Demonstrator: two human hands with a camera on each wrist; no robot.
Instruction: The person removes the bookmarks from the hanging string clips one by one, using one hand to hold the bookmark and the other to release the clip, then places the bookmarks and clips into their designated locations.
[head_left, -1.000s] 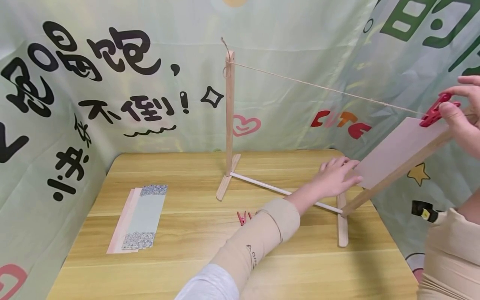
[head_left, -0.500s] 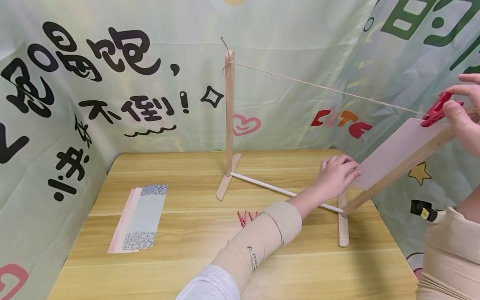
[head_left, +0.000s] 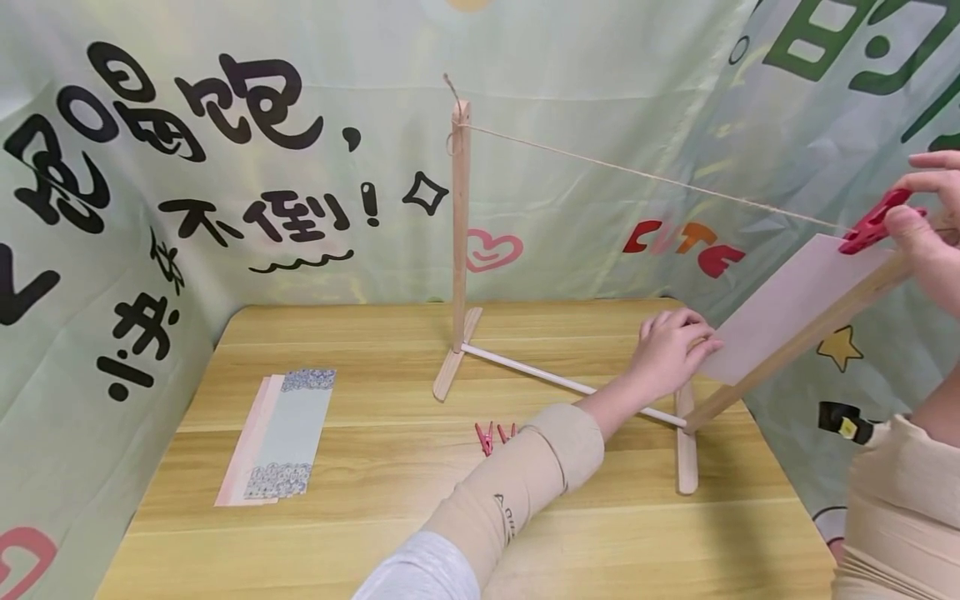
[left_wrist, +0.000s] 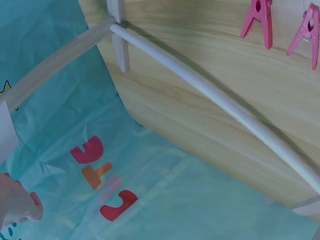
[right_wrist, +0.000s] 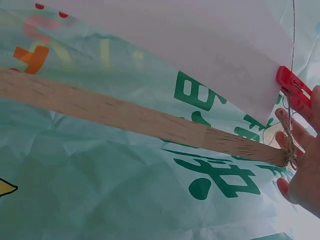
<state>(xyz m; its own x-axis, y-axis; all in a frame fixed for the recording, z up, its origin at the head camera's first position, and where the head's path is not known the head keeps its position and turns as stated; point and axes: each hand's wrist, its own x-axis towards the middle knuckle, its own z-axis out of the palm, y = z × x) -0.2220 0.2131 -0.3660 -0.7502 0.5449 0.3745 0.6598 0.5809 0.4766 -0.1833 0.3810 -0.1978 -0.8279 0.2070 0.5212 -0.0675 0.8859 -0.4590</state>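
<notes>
At the right end of the string (head_left: 652, 176), a red clothespin (head_left: 873, 223) sits over the top edge of a plain pale sheet of paper (head_left: 795, 304). My right hand (head_left: 930, 225) pinches this clothespin between thumb and index finger, close to the top of the right wooden post (right_wrist: 200, 135). Lower down, my left hand (head_left: 673, 354) pinches the paper's left edge with curled fingers. The sheet hangs slanted alongside the post. In the left wrist view only part of the left hand (left_wrist: 19, 202) shows, with a paper corner (left_wrist: 6, 132) above it.
The left post (head_left: 461, 233) stands upright, joined to the right one by a white rod (head_left: 540, 373). Pink clothespins (left_wrist: 260, 22) lie on the table (head_left: 375, 533) near the left forearm. Stacked decorated paper strips (head_left: 285, 433) lie at the left. A printed cloth hangs behind.
My left fingers were spread beside the paper's edge a second ago; they have curled in and now pinch it. The right hand stays at the clothespin, almost still.
</notes>
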